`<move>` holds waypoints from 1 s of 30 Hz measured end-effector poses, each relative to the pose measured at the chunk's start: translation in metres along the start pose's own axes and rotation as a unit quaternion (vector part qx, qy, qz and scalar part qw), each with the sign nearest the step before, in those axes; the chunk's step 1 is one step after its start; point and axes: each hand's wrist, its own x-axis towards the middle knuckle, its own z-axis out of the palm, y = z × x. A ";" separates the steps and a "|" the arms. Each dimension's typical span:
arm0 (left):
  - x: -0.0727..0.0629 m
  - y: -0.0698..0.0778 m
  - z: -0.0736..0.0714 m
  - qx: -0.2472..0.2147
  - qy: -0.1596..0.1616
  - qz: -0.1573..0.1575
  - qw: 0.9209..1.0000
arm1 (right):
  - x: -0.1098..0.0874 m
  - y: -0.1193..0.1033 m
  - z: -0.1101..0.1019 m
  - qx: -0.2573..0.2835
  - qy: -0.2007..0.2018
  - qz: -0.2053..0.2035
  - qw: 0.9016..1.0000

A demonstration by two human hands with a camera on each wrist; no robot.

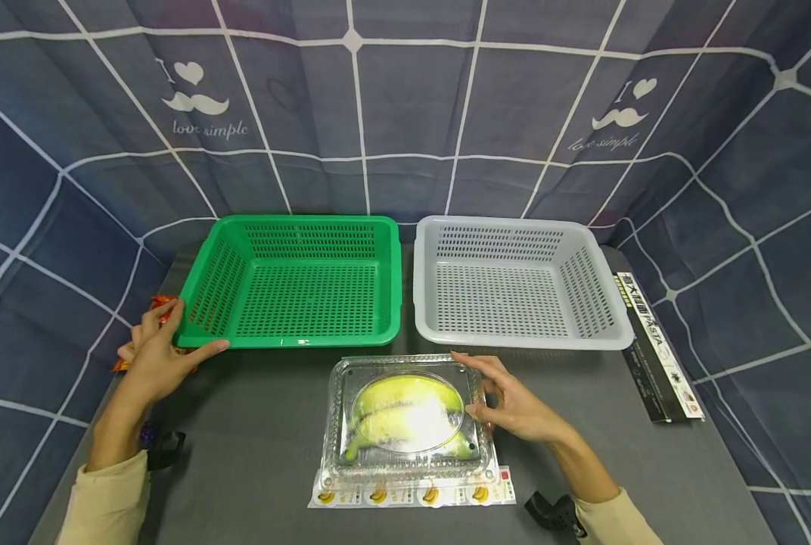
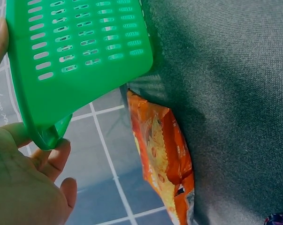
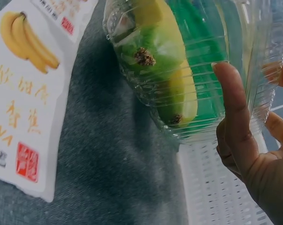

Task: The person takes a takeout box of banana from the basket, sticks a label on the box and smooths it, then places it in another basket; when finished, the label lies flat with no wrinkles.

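Note:
In the head view my left hand [image 1: 155, 352] holds the near-left corner of a green plastic basket [image 1: 296, 342]. The left wrist view shows its fingers curled under the basket's rim. An orange snack packet [image 2: 162, 154] lies beside that basket, mostly hidden by the hand in the head view. My right hand [image 1: 514, 401] grips the right side of a clear plastic clamshell box [image 1: 340, 393], thumb on one face and fingers on another. Inside the box are green-yellow bananas [image 1: 405, 405]. Beneath its near edge, a sheet of banana labels [image 1: 429, 496] sticks out.
A white plastic basket [image 1: 524, 342] stands to the right of the green one. Further right lies a long black pasta box [image 1: 657, 348]. A checked cloth [image 1: 405, 98] hangs behind and along both sides of the grey table [image 1: 256, 454].

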 end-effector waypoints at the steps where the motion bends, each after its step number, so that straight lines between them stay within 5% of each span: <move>1: 0.000 0.000 0.000 0.000 0.000 -0.001 1.000 | 0.000 0.002 -0.001 0.001 0.000 0.000 1.000; 30: -0.001 -0.001 0.003 -0.010 0.004 -0.007 1.000 | 0.005 0.010 -0.007 -0.008 0.006 0.019 1.000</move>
